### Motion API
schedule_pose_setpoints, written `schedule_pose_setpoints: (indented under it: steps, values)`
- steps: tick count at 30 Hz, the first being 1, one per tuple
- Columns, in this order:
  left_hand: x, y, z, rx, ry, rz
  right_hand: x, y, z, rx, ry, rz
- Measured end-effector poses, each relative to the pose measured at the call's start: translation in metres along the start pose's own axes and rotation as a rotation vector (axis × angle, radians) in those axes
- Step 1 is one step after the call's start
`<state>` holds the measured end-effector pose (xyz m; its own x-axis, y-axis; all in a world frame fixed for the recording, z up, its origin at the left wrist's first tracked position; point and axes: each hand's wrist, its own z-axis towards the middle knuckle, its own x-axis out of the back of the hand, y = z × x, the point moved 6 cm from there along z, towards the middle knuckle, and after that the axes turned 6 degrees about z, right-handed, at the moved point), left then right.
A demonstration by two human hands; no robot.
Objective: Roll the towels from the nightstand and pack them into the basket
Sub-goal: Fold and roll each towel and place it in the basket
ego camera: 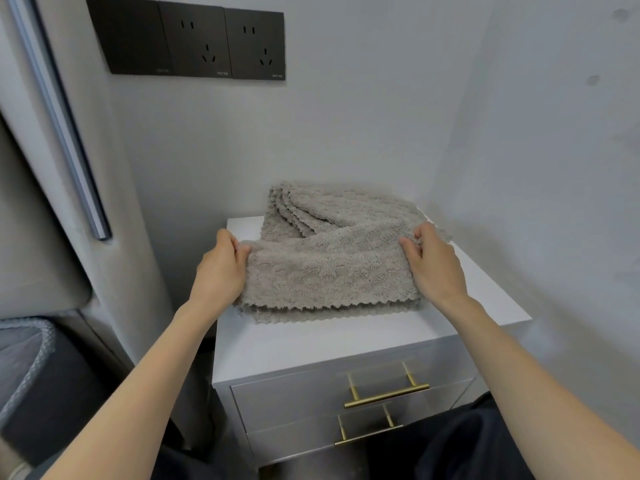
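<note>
Head view looks down on a white nightstand [311, 344] set in a wall corner, with a stack of towels [339, 206] of taupe fleece toward its back edge. The top towel [325, 268] is drawn forward off that stack and sags across the middle of the nightstand top, its zigzag hem lying near the front edge over another hem just beneath.

The left hand [221, 271] pinches the top towel's left end near the nightstand's left edge, thumb on the fleece and fingers curled under it. The right hand [434, 263] grips the right end, fingers [420, 233] curled over the fold and thumb pressed against the cloth. The towel stretches between the two hands.

Two drawers with brass handles [386, 393] face the person. Dark wall sockets [194, 39] sit above.
</note>
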<state>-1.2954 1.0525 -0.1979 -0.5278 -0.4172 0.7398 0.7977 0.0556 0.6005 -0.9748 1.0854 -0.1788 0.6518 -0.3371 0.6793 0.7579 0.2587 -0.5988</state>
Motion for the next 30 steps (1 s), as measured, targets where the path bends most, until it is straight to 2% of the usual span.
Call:
schedule_pose_setpoints:
  steps: [7, 11, 15, 20, 25, 30]
  values:
    - [-0.012, -0.003, -0.008, -0.015, -0.092, 0.164, -0.009, 0.008, -0.001, -0.025, -0.035, -0.082]
    - [-0.015, -0.012, -0.007, 0.047, -0.148, 0.182, -0.013, 0.018, -0.001, -0.096, -0.065, -0.069]
    - [-0.018, -0.012, -0.004, 0.132, -0.214, -0.044, -0.015, 0.029, -0.001, -0.3, -0.124, 0.053]
    - [-0.021, -0.004, -0.004, 0.238, -0.301, -0.248, -0.018, 0.031, -0.001, -0.437, -0.17, 0.414]
    - [-0.018, -0.007, -0.007, 0.366, -0.301, -0.455, -0.015, 0.021, 0.0, -0.404, -0.152, 0.578]
    - [-0.018, -0.007, -0.014, 0.429, -0.361, -0.51, -0.011, 0.008, 0.0, -0.324, -0.081, 0.599]
